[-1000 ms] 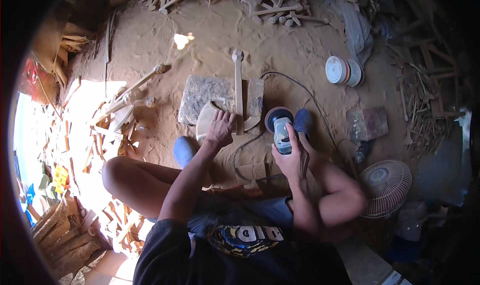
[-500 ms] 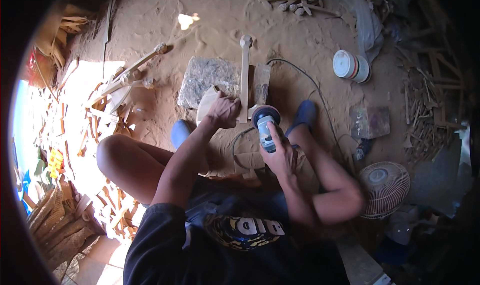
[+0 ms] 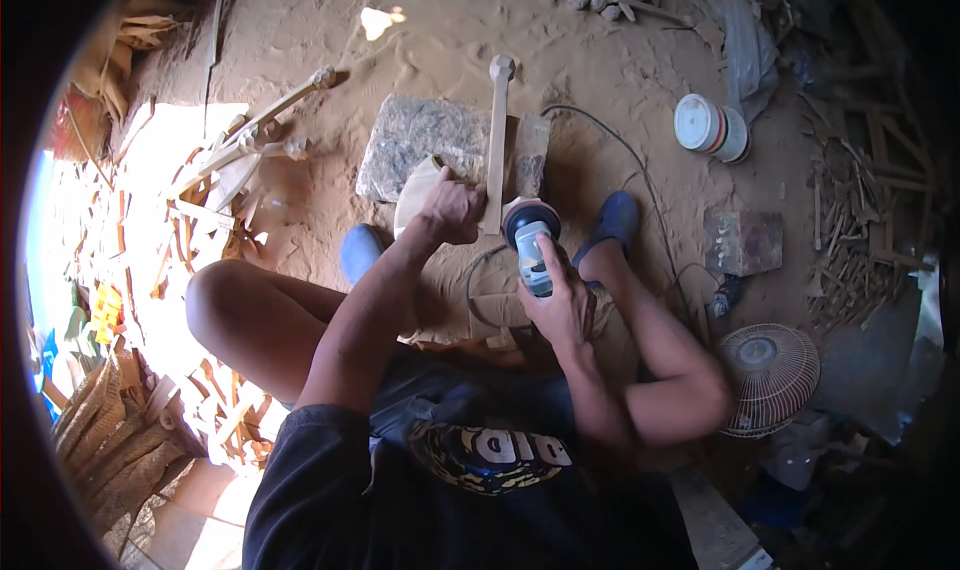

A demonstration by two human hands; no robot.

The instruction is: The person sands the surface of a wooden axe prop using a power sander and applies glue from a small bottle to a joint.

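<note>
My left hand is closed on an axe-shaped wooden piece, made of a pale straight shaft with a faceted knob at its far end and a broad curved blade to the left. This piece rests over a worn block on the sandy ground. Wrapped round the body of a disc sander is my right hand, one finger stretched along its top. The sander's round disc is at the near right end of the wooden piece; whether it touches the wood I cannot tell.
A black cord curves across the sand on the right. Beyond it are a white tub, another block and a round fan guard. Similar wooden shafts lie at left, with wood scraps nearer me.
The view has shifted a little, so the block and wooden piece appear slightly higher. Both hands keep their holds, and the sander stays by the near end of the wood.
</note>
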